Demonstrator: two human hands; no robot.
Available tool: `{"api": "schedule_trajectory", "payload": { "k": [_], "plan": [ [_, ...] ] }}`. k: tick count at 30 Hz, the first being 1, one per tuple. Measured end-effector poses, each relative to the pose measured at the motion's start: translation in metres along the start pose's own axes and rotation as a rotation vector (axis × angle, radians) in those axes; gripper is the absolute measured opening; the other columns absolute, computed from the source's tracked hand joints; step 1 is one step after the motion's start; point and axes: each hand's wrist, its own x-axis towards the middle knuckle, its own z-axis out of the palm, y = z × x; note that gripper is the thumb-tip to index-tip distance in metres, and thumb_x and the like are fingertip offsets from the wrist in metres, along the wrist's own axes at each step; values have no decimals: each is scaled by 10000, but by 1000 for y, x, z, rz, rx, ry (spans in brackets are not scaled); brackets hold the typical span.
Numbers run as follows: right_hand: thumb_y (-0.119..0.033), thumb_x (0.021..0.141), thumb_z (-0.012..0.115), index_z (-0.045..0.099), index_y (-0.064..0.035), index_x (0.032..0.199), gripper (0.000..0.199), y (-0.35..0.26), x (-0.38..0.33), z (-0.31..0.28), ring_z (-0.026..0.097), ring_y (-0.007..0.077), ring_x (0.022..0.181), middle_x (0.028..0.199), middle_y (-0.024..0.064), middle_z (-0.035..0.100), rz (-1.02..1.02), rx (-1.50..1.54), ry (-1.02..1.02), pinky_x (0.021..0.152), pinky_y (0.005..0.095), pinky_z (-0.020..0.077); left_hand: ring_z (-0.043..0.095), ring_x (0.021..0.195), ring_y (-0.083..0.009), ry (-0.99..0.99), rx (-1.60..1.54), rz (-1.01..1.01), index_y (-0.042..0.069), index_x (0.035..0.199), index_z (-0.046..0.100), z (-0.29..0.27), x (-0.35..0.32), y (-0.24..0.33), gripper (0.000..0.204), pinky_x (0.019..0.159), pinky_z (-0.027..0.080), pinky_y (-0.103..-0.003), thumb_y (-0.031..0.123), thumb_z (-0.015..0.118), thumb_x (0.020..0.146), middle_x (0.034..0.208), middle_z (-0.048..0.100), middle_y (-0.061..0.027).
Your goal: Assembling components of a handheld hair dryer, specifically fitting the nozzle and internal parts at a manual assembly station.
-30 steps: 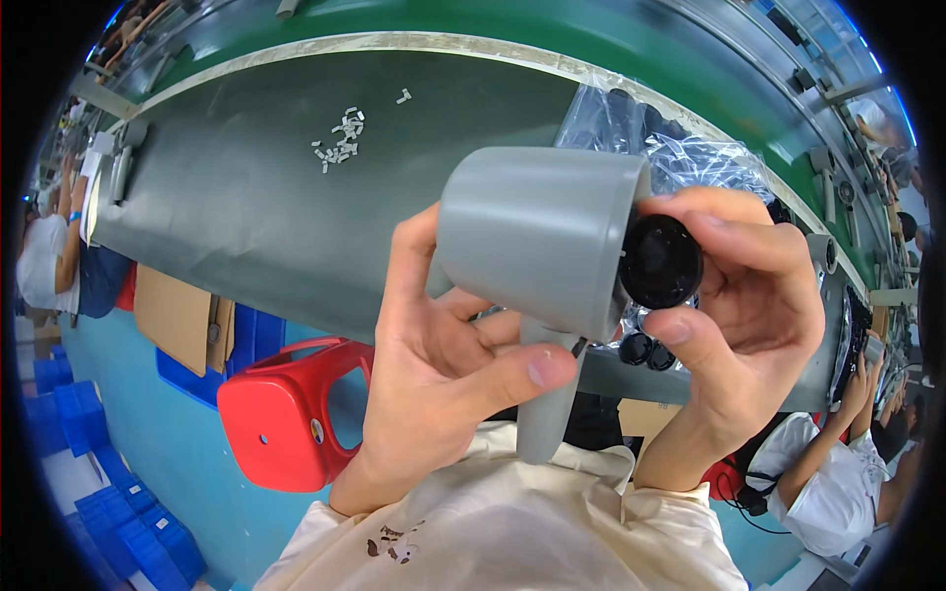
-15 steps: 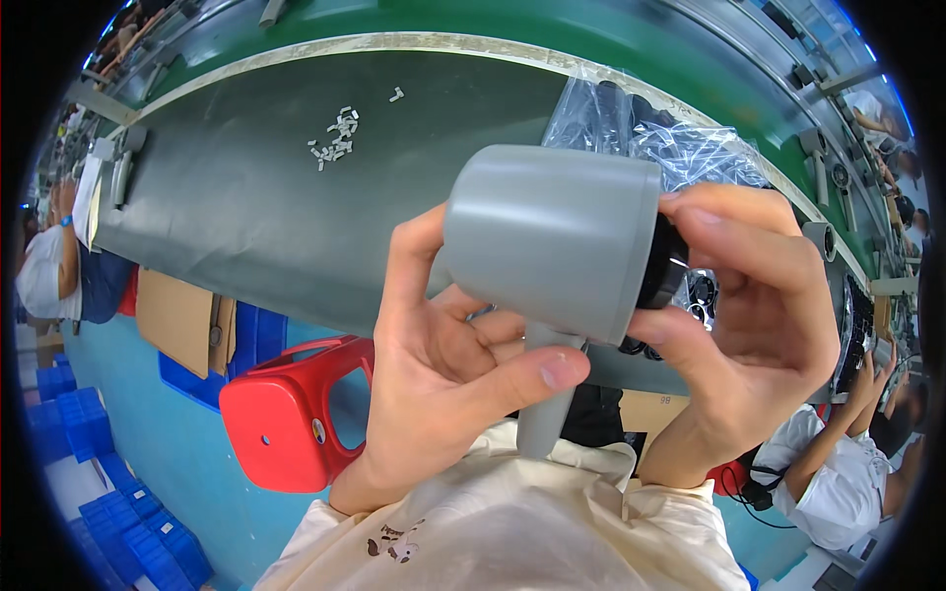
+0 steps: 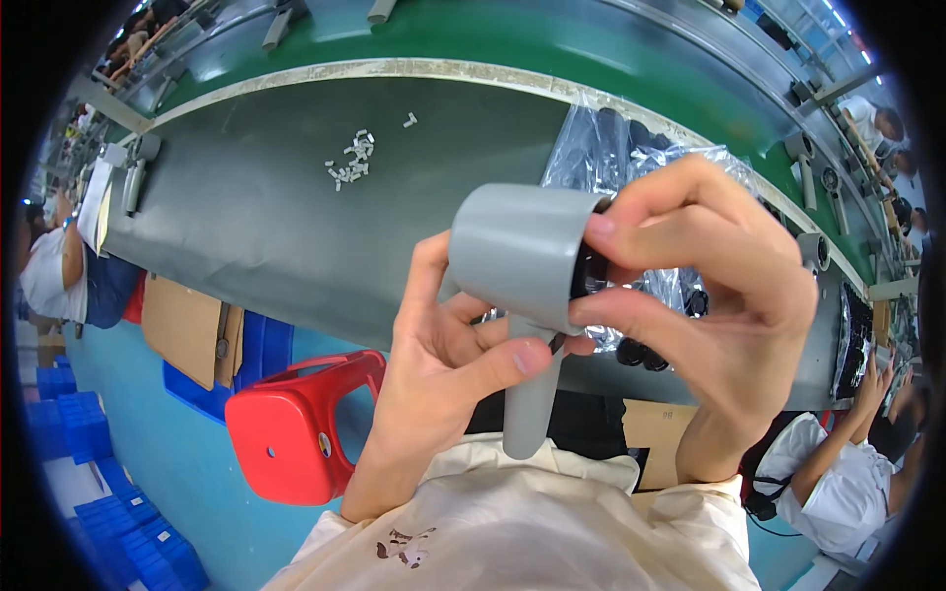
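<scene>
factory line all around: a dark grey bench (image 3: 246, 217) curves from nine o'clock to three o'clock, with a green belt (image 3: 473, 39) beyond it at twelve.

the left hand (image 3: 443, 364) grips a grey housing (image 3: 517, 251) shaped like a hairdryer shell, held up near the middle of the view, above the bench edge; thumb across the handle (image 3: 532, 394), which hangs down toward six o'clock, fingers curled behind the barrel. the right hand (image 3: 719, 295) is half closed at the barrel's open end, at three o'clock of the housing, fingertips pinching a black round part (image 3: 588, 276) that sits in the mouth, mostly hidden.

by my judgement the step in hand is seating that black part into the barrel. the next move would call for a square push or a twist until it sits flush, with the left hand holding the shell steady against it.

count: one housing in hand, one black part at its mouth. a clear bag (image 3: 631, 158) lies on the bench at one o'clock, with more black parts in it, too many and too hidden to count; two or three loose ones (image 3: 641, 355) lie at the bench edge. a small heap of white bits (image 3: 350, 167) lies at eleven o'clock, too small to count. one red stool (image 3: 296, 424) stands at seven o'clock, blue crates (image 3: 89, 473) at eight.
</scene>
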Motion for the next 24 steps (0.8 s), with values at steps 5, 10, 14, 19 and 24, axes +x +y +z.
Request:
{"api": "schedule_trajectory", "payload": {
  "k": [5,10,14,19,24],
  "plan": [
    [30,582,796,689,-6,969,404,3,24,21,621,138,719,1025,127,552,-53,-163,-147,633,247,496,614,1004,-331,65,-181,-153,110,1325,244,-22,-1,5,592,852,531,-439,71,615,865,1145,547,-212],
    [-89,847,611,634,33,963,170,16,119,19,594,97,614,788,63,614,146,139,-387,539,216,473,604,1020,-351,122,-209,-126,128,1335,242,-41,-3,28,582,901,499,-460,132,610,883,1167,541,-211],
    [-273,924,515,603,-46,1115,309,114,271,76,649,222,732,922,139,665,-380,-413,-285,673,346,510,580,1061,-360,217,-134,-28,127,1344,239,-37,-11,44,581,930,478,-499,124,597,886,1214,506,-216],
    [-481,927,397,514,-127,1279,512,236,377,211,507,349,1175,1252,156,551,-55,-756,-507,949,450,433,565,1075,-358,327,-117,54,102,1345,244,-50,-11,33,591,897,487,-536,117,603,876,1202,504,-216],
    [-331,804,550,607,-93,1144,419,233,377,236,584,356,1065,1186,201,582,181,-445,-313,897,458,477,610,923,-351,497,3,222,35,1316,320,-66,-36,22,502,859,493,-538,235,551,918,1125,533,-230]
  ]
}}
